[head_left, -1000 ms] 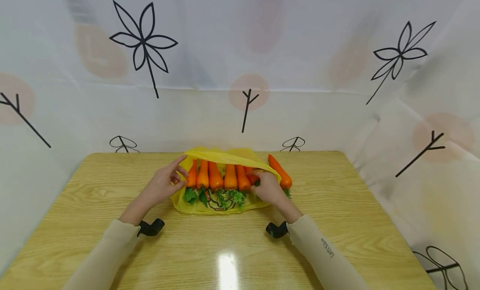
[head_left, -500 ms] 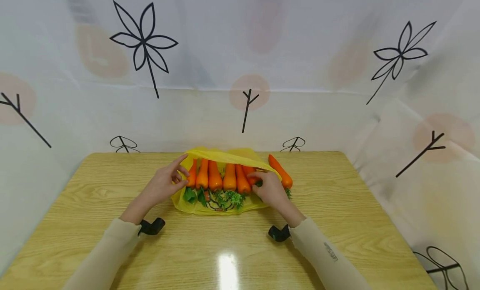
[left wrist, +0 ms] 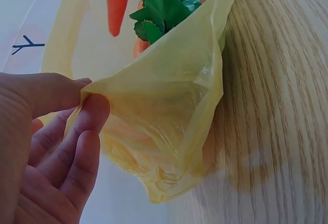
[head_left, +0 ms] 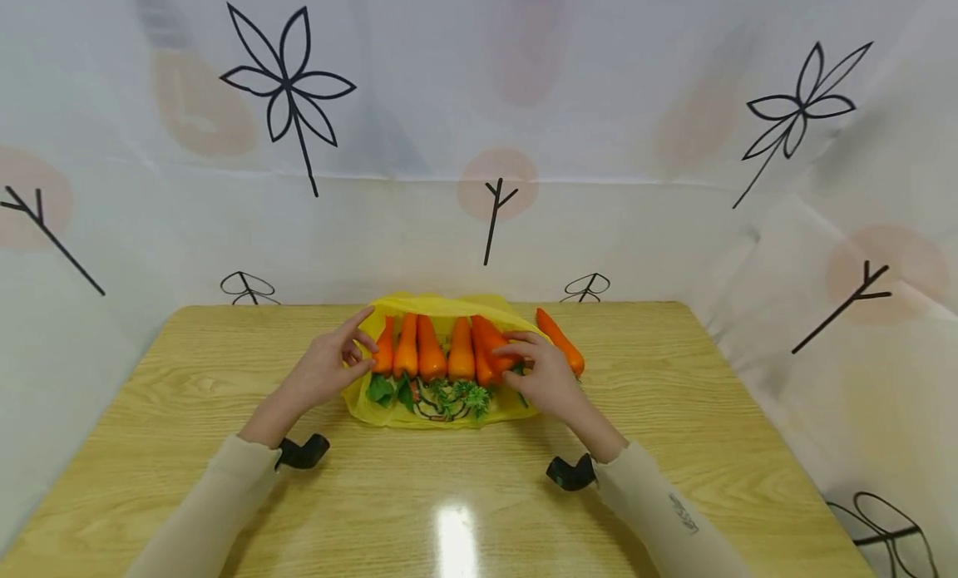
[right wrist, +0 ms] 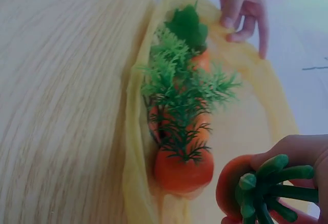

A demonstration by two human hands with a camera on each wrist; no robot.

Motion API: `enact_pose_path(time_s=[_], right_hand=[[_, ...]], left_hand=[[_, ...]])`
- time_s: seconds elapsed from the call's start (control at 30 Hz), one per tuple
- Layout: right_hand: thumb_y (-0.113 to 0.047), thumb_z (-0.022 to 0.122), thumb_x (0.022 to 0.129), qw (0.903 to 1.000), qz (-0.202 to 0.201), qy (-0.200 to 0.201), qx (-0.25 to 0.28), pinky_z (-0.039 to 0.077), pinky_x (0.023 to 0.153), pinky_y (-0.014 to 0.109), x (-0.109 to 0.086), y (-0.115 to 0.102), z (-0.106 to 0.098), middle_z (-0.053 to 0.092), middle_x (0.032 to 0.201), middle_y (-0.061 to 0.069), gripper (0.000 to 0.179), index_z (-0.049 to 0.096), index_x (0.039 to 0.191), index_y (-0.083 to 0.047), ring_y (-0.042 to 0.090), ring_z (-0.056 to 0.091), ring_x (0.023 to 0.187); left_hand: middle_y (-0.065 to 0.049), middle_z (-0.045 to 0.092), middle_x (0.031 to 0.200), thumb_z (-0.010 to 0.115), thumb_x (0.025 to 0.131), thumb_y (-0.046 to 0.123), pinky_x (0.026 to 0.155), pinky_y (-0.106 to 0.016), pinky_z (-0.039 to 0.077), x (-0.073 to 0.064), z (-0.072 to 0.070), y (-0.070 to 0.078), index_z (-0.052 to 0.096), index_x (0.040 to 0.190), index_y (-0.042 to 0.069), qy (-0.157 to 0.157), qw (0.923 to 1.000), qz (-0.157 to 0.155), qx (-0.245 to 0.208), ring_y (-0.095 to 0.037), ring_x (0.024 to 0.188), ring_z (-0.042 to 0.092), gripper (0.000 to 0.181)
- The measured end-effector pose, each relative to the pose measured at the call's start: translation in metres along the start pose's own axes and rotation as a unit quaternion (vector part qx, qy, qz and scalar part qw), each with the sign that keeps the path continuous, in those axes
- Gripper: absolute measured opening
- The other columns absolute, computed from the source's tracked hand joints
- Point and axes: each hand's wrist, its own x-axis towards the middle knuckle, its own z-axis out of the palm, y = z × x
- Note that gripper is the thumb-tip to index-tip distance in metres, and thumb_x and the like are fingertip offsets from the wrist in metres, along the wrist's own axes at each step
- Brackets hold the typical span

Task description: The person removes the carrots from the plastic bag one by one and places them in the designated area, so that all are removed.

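My left hand (head_left: 329,366) pinches the left rim of a yellow plastic bag (left wrist: 154,90) between thumb and fingers and keeps its mouth raised. Several orange carrots (head_left: 432,353) with green leafy tops (head_left: 470,397) lie side by side in the bag, tops toward me. At the bag's right side my right hand (head_left: 546,378) holds another carrot (right wrist: 230,188) near its stem end. Thick green stems (right wrist: 271,190) stick out of that carrot in the right wrist view. Its tapered part leans left against the row in the head view.
One more carrot (head_left: 560,343) lies outside the bag, just to its right and partly behind my right hand. The bag rests near the back edge of the wooden table (head_left: 449,495). A patterned white cloth (head_left: 419,237) hangs behind.
My right hand has shifted slightly right and toward me, out from under the bag's right rim. More of its carrot shows. The left hand stays in place on the rim.
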Motion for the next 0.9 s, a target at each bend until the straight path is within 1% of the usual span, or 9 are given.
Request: enact_pose_path(time_s=[0.03,0.17,0.33,0.47,0.5,0.67,0.8,0.9], right_hand=[[-0.002,0.074,0.085,0.9999,0.001,-0.001,0.012,0.053,0.089,0.047,0.0,-0.001,-0.001,0.054,0.14,0.012,0.031,0.075,0.116,-0.009,0.033,0.056,0.122],[-0.002,0.072,0.087,0.9986,0.011,-0.008,0.052,0.051,0.093,0.05,-0.002,-0.002,-0.007,0.054,0.14,0.011,0.031,0.074,0.117,-0.008,0.034,0.053,0.126],[-0.004,0.073,0.088,0.9967,0.021,-0.015,0.077,0.05,0.095,0.05,-0.007,-0.005,-0.011,0.053,0.141,0.007,0.03,0.074,0.117,-0.011,0.031,0.053,0.126],[-0.001,0.073,0.088,0.9939,0.02,-0.008,0.108,0.049,0.096,0.05,-0.012,-0.008,-0.015,0.053,0.141,0.007,0.031,0.074,0.117,-0.011,0.03,0.055,0.124],[0.0,0.073,0.088,0.9929,0.02,-0.008,0.117,0.049,0.096,0.051,-0.014,-0.013,-0.018,0.053,0.142,0.009,0.031,0.073,0.117,-0.009,0.032,0.054,0.124],[-0.002,0.072,0.09,0.9892,0.016,-0.013,0.145,0.047,0.099,0.05,-0.02,-0.013,-0.031,0.051,0.144,0.01,0.03,0.072,0.12,-0.007,0.032,0.053,0.126],[-0.006,0.073,0.09,0.9862,0.005,-0.022,0.164,0.047,0.1,0.047,-0.024,-0.005,-0.044,0.05,0.144,0.01,0.031,0.071,0.121,-0.009,0.033,0.051,0.129],[-0.005,0.073,0.09,0.9824,-0.009,-0.034,0.184,0.048,0.099,0.038,-0.027,0.001,-0.052,0.049,0.145,0.011,0.031,0.07,0.121,-0.007,0.033,0.05,0.129]], left_hand=[[-0.004,0.066,0.104,0.073,0.09,0.002,0.073,-0.035,0.054,0.001,0.0,0.0,0.029,0.156,0.006,0.001,1.0,0.002,0.001,-0.01,0.077,0.06,0.079],[-0.004,0.067,0.103,0.073,0.09,0.002,0.072,-0.034,0.054,0.002,-0.001,-0.001,0.03,0.156,0.006,0.003,1.0,0.008,0.002,-0.01,0.077,0.06,0.079],[-0.006,0.067,0.103,0.073,0.089,0.002,0.072,-0.033,0.054,0.001,-0.001,-0.001,0.03,0.156,0.004,0.0,1.0,0.005,-0.008,-0.011,0.077,0.061,0.079],[-0.005,0.067,0.103,0.073,0.089,0.002,0.072,-0.032,0.055,-0.001,0.0,-0.002,0.029,0.156,0.005,-0.001,0.9999,0.001,-0.011,-0.01,0.077,0.061,0.08],[-0.005,0.067,0.103,0.073,0.089,0.002,0.072,-0.033,0.055,-0.001,0.0,-0.003,0.029,0.156,0.005,0.0,1.0,0.001,-0.01,-0.01,0.077,0.061,0.08],[-0.005,0.067,0.103,0.074,0.088,-0.001,0.072,-0.033,0.054,-0.001,0.0,-0.003,0.03,0.156,0.004,0.002,0.9999,0.004,-0.01,-0.01,0.076,0.061,0.08],[-0.004,0.067,0.103,0.074,0.088,-0.001,0.072,-0.033,0.054,-0.001,-0.003,-0.001,0.031,0.155,0.004,0.005,1.0,0.003,-0.007,-0.01,0.076,0.06,0.08],[-0.005,0.067,0.103,0.074,0.088,-0.001,0.072,-0.033,0.054,-0.002,-0.005,-0.001,0.031,0.155,0.003,0.007,1.0,0.002,-0.006,-0.01,0.076,0.06,0.08]])
